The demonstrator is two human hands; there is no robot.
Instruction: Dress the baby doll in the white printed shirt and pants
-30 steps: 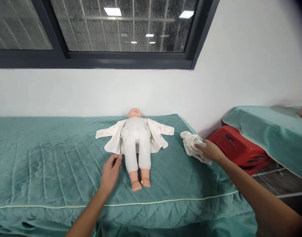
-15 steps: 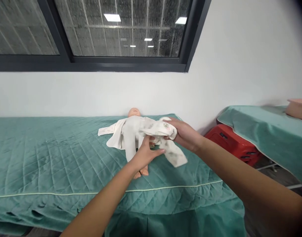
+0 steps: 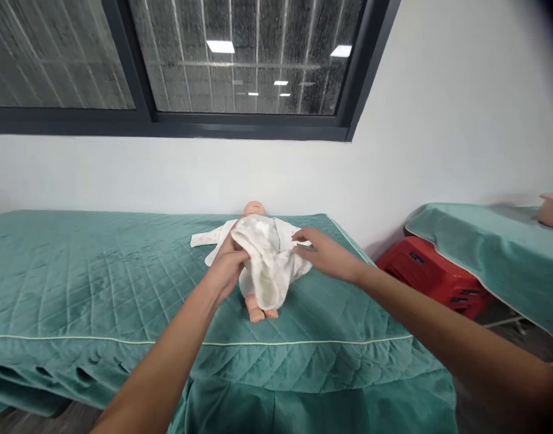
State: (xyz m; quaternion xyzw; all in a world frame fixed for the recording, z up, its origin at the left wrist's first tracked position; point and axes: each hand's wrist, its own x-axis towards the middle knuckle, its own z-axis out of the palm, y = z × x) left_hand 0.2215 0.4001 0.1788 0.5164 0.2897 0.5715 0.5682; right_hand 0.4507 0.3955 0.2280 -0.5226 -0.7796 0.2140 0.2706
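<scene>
Holding: left hand (image 3: 225, 265) grips the white cloth (image 3: 267, 271) over the doll (image 3: 258, 259).
Right hand (image 3: 324, 256): fingers spread, touching the cloth's right side.
Doll: supine near the bed's (image 3: 99, 289) far edge.

Both hands are over a baby doll (image 3: 254, 210) lying on its back on the green quilted bed (image 3: 99, 271). Left hand (image 3: 226, 268) grips a bunched white cloth (image 3: 266, 265) draped over the doll's legs, right hand (image 3: 324, 256) touching its other edge. Red plastic stool (image 3: 432, 274) sits off to the right.
</scene>
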